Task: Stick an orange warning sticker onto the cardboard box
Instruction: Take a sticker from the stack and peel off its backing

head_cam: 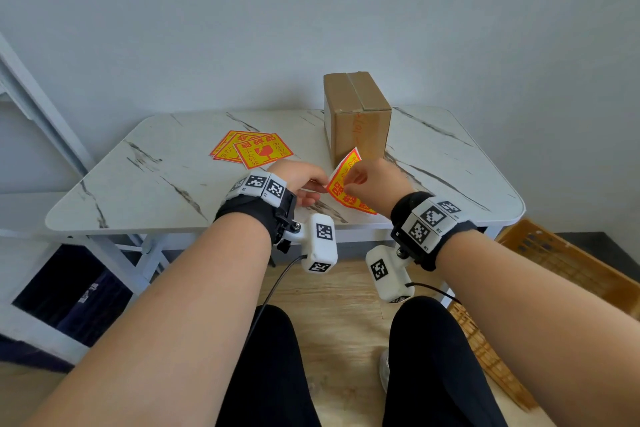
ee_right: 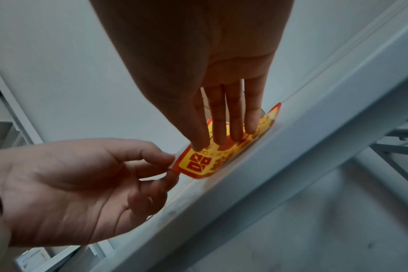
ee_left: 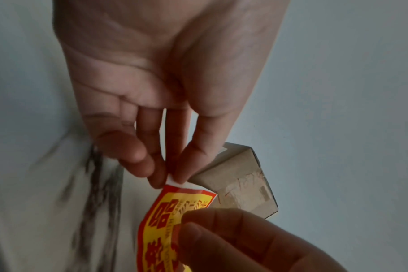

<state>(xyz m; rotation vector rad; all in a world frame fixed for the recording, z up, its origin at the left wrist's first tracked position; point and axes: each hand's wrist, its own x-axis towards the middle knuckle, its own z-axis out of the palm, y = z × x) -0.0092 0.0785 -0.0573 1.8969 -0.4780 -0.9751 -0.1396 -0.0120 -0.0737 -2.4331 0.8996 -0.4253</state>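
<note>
An orange-and-yellow warning sticker (head_cam: 346, 189) is held up over the table's front edge between both hands. My left hand (head_cam: 320, 184) pinches its white backing corner (ee_left: 175, 181) between thumb and forefinger. My right hand (head_cam: 351, 184) grips the printed part of the sticker (ee_right: 198, 165), its fingers (ee_right: 221, 136) lying along one face and the thumb on the other. The sticker (ee_left: 161, 220) bends between the two grips. The cardboard box (head_cam: 356, 114) stands upright at the back of the table, just beyond the hands, its taped seam on top.
A fanned stack of the same stickers (head_cam: 252, 149) lies left of the box on the white marble-pattern table (head_cam: 156, 191). A woven basket (head_cam: 561, 263) stands on the floor to the right. White frames and a dark bin (head_cam: 69, 291) are at the left.
</note>
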